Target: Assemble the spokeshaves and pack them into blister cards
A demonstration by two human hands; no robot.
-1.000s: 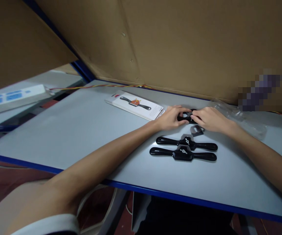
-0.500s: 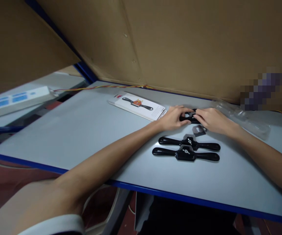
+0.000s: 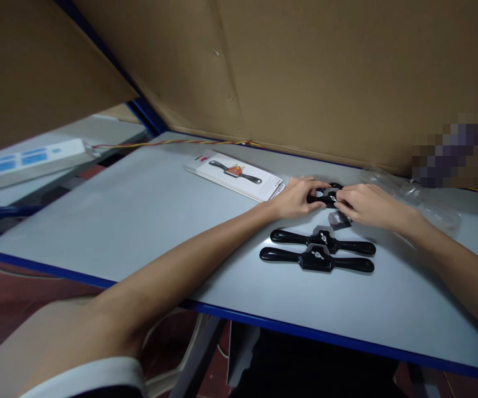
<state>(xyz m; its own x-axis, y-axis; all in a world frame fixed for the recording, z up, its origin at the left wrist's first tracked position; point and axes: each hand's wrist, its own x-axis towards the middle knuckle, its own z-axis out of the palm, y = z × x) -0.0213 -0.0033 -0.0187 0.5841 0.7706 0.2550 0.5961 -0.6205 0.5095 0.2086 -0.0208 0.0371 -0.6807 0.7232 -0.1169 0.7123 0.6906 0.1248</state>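
Head view. Your left hand point(image 3: 294, 199) and right hand point(image 3: 367, 205) meet at the far side of the table point(image 3: 139, 221), both closed on one black spokeshave point(image 3: 325, 196). The left hand's fingers wrap the tool's left handle, with the thumb lying along its near side. The right hand's fingers pinch at the tool's middle, where a small bright metal part shows; the right handle is hidden under that hand. The tool sits low, at or just above the tabletop; whether it touches the surface cannot be told.

Just in front of your right hand's fingertips lies a small grey metal blade point(image 3: 338, 221), flat on the table and apart from the held tool.

Nearer to you, two more spokeshaves lie side by side, parallel, handles pointing left and right: the far spokeshave point(image 3: 322, 241) and the near spokeshave point(image 3: 316, 260). Neither hand touches them. Each shows a screw at its centre.

To the left of your left hand, a stack of printed cards point(image 3: 236, 176) lies flat; the top card carries a picture of the same kind of tool. Its right edge is just beside your left wrist.

Behind your right hand lies a clear plastic bag point(image 3: 408, 196), crumpled, against the cardboard wall point(image 3: 325, 77). A red-and-yellow twisted wire point(image 3: 172, 142) runs along the table's far edge. A white power strip point(image 3: 27, 163) rests on the neighbouring surface at the left.
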